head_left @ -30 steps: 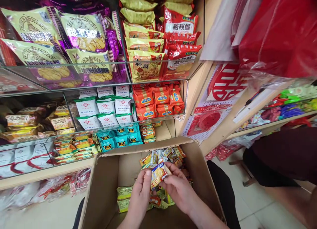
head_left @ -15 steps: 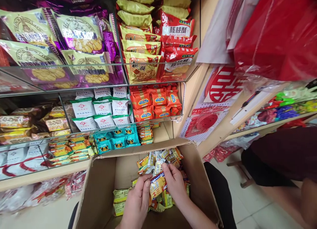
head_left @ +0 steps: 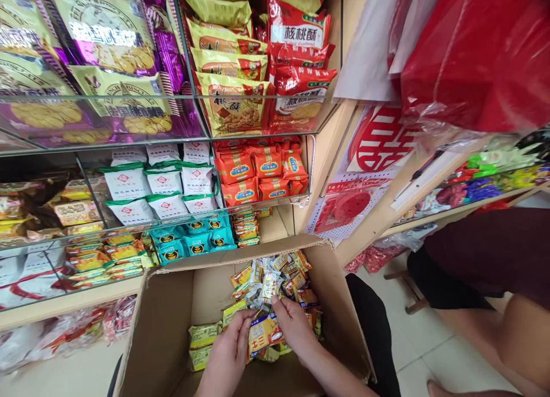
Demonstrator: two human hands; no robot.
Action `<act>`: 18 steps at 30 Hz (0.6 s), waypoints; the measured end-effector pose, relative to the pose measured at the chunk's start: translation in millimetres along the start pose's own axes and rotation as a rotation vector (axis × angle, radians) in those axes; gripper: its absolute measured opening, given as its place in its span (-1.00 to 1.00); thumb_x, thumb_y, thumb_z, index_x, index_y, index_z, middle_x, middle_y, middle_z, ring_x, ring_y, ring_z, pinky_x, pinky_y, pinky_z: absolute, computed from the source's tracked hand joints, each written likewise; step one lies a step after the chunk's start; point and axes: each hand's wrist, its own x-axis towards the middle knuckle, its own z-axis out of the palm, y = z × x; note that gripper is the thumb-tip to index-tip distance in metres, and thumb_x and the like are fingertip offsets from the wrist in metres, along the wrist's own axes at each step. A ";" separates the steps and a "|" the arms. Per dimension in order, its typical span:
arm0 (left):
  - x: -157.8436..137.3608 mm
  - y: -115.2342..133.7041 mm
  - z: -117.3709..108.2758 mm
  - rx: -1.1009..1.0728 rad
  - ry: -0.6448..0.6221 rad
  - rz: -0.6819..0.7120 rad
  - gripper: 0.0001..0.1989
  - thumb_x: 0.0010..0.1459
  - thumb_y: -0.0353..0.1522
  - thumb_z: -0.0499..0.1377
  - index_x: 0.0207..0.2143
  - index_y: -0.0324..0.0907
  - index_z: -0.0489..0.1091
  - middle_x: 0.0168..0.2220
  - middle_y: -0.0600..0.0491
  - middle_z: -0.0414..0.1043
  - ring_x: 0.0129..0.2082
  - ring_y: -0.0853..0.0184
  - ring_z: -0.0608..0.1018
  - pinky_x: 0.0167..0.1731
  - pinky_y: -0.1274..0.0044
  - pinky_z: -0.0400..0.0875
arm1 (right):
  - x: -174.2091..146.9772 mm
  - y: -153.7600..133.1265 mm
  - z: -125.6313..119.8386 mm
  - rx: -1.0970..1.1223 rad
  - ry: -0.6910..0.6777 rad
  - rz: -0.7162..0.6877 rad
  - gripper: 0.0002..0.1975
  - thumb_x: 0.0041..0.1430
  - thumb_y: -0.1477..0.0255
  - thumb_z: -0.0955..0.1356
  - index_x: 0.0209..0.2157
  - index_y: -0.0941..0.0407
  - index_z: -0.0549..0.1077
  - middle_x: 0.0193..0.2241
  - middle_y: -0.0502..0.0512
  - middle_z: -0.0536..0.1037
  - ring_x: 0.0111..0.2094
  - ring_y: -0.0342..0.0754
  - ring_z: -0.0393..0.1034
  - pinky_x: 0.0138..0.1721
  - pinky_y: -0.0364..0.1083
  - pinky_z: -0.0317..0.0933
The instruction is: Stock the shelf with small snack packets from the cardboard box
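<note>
An orange-yellow snack packet with a blue edge lies between my two hands, over an open cardboard box. My left hand grips its left end with thumb and fingers closed. My right hand is closed at the packet's right side; its fingertips partly cover that end. Just above my right fingertips, a small white-and-yellow packet lies on the heap of small wrapped snacks in the box. To the left of my left hand are yellow-green packets along the box floor.
The cardboard box stands against shelves of bagged biscuits, behind clear dividers. Red bags hang at the upper right. A seated person's leg and a low stool are at the right.
The view has shifted, so the shelves sit farther left and slightly higher. My hands and the snack packet have come slightly nearer to me, away from the heap, with both hands still on the packet.
</note>
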 end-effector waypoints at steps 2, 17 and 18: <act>1.4 -6.5 -2.0 -0.017 -0.063 -0.052 -0.69 0.13 -0.17 -0.11 -0.22 -0.07 0.30 -0.28 0.04 0.50 -0.32 0.34 0.53 -0.29 0.58 0.38 | 2.9 4.1 -8.1 -0.174 -0.067 -0.044 -0.59 0.16 0.25 0.12 -0.66 0.13 0.28 -0.71 -0.02 0.32 -0.62 -0.14 0.21 -0.59 -0.19 0.00; -0.9 -29.9 3.0 -0.112 -0.227 -0.282 -0.56 -0.01 -0.09 0.01 -0.11 -0.08 0.34 -0.71 0.17 0.24 -0.72 0.39 0.32 -0.73 0.59 0.23 | 89.5 -22.6 36.1 -0.691 -0.311 -0.536 -0.69 0.06 0.44 0.26 -0.11 0.14 0.37 0.04 0.16 0.30 0.06 0.07 0.05 0.04 0.04 -0.09; 2.4 -32.1 -5.7 -0.095 -0.211 -0.258 -0.59 -0.01 -0.10 0.03 -0.16 -0.08 0.37 -0.67 0.15 0.29 -0.65 0.38 0.37 -0.63 0.57 0.29 | 91.7 -23.3 43.7 -0.725 -0.326 -0.552 -0.68 0.10 0.46 0.23 -0.09 0.16 0.36 0.04 0.18 0.30 0.06 0.06 0.05 0.05 0.06 -0.11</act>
